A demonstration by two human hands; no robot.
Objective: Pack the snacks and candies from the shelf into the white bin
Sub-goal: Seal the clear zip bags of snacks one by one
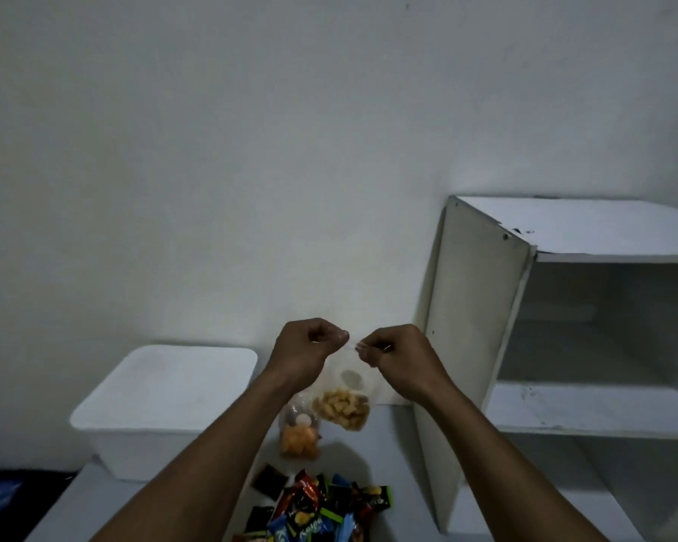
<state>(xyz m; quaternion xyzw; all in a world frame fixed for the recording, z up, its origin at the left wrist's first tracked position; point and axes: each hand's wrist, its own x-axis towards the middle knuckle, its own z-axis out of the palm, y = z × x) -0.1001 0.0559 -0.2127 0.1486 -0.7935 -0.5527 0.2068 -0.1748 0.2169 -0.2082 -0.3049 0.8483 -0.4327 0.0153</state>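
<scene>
The person holds both arms out over a pale tabletop (392,455), and between the two hands hangs a clear bag of tan snack pieces (345,410), raised above the surface in front of the wall (251,170). The left hand (310,346) has its grip closed in a pinch on the left part of the bag's top edge, fingers curled in toward the thumb. The right hand (396,356) pinches the right part of the same edge, its grip likewise closed on the plastic, so the thin top of the bag is stretched between the two pinches. The tan pieces sit gathered at the bottom of the bag, and a round pale patch shows on the plastic above them. Just below and to the left of it, a second clear bag of orange snacks (299,440) stands on the tabletop, partly hidden behind the left forearm. Nearer the person lies a pile of wrapped candies (321,506) in red, blue, green and black wrappers. The white bin (161,408) stands on the left of the tabletop against the wall, its top showing as a flat white surface. The white shelf (474,326) stands on the right, its open side facing the person.
</scene>
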